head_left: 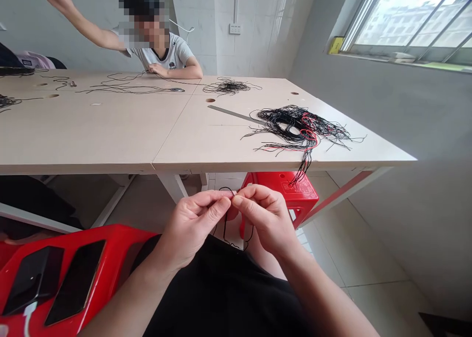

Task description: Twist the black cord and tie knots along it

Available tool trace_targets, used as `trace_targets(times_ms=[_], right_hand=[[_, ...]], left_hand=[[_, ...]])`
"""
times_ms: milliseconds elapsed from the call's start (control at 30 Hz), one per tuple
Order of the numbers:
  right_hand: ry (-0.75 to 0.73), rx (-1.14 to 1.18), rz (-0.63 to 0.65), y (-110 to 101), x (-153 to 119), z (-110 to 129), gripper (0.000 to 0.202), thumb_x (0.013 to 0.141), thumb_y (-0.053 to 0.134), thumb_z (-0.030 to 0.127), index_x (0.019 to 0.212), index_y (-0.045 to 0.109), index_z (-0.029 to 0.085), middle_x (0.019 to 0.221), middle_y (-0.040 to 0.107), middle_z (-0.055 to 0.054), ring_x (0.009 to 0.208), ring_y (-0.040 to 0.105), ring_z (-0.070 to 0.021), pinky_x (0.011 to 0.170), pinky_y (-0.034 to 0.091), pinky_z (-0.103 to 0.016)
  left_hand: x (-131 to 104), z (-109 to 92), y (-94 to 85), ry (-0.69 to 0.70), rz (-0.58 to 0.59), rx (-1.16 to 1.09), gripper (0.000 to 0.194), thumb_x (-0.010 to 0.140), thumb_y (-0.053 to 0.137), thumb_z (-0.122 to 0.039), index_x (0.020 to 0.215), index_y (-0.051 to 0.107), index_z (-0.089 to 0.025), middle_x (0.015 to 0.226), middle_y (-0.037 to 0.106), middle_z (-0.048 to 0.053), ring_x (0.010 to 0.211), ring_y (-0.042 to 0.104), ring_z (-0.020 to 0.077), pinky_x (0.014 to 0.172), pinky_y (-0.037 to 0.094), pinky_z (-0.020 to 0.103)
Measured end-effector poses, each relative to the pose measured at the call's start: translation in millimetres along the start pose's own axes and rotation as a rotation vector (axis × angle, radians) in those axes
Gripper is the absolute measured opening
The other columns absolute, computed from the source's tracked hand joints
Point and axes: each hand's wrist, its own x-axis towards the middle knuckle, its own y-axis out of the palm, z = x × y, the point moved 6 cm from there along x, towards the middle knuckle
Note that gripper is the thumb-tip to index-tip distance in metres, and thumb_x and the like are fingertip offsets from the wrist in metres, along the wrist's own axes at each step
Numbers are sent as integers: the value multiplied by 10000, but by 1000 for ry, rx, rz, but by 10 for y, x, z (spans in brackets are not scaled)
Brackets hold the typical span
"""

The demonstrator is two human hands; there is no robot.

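Both hands meet above my lap, just short of the table's front edge. My left hand (201,216) pinches a thin black cord (225,227) between thumb and forefinger. My right hand (263,216) pinches the same cord, its fingertips touching those of the left. Loops of the cord show above the fingertips and hang below them; the stretch inside the pinch is hidden. Beyond the hands, on the table, lies a tangled bundle of black cords (280,133) with a few red cords (309,135) among them.
A metal ruler (236,114) runs under the bundle on the table (177,152). Another person (162,61) sits across, near more black cords (230,86). A red stool (280,184) stands under the edge. To my left, another red stool (118,238) carries a phone (77,280) and a dark device (35,278).
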Motion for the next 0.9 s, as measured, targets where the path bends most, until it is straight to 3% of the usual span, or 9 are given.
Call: trace_targets(times_ms=[167,300,500,600,733,900], right_hand=[[-95,-239,-6,-67,-72,-29,187,758,729,328,670,642,188,563,547,18,519,425,-94,446,343,-211],[-105,-262,45,-91,-103,-50,198,832,671,353,737,657,180,623,602,-2,543,463,-95,463,368,-207],[12,-35,43,-141,-70,-155,273,766,747,401,691,642,161,564,504,37,508,365,-60,443,290,-185],[28,9,29,-157,-90,-245,268,794,730,408,716,646,165,567,488,45,506,351,-57,452,283,-188],[-26,-44,-55,-190,-145,-306,249,843,683,405,751,664,174,570,468,49,521,350,-64,447,287,-188],[-194,-234,-123,-202,-177,-289,175,908,606,329,820,684,199,656,594,32,602,486,-79,529,405,-177]], left_hand=[[-10,-18,55,-46,-89,-47,118,584,857,-300,654,780,-246,754,759,26,687,685,176,659,595,285],[-14,41,91,-55,-23,-115,63,645,823,-281,686,799,-241,794,765,43,710,688,180,651,594,286],[42,54,42,222,88,75,147,731,791,-170,787,812,-304,815,752,-11,804,675,104,751,543,164],[71,84,40,260,106,80,154,745,779,-169,795,809,-312,808,735,-19,772,667,95,725,536,162],[82,108,52,311,41,119,147,772,742,-164,793,799,-297,820,730,-19,765,665,92,695,523,166],[39,65,97,557,-124,345,122,761,705,-119,754,759,-229,764,711,-5,716,645,108,648,515,197]])
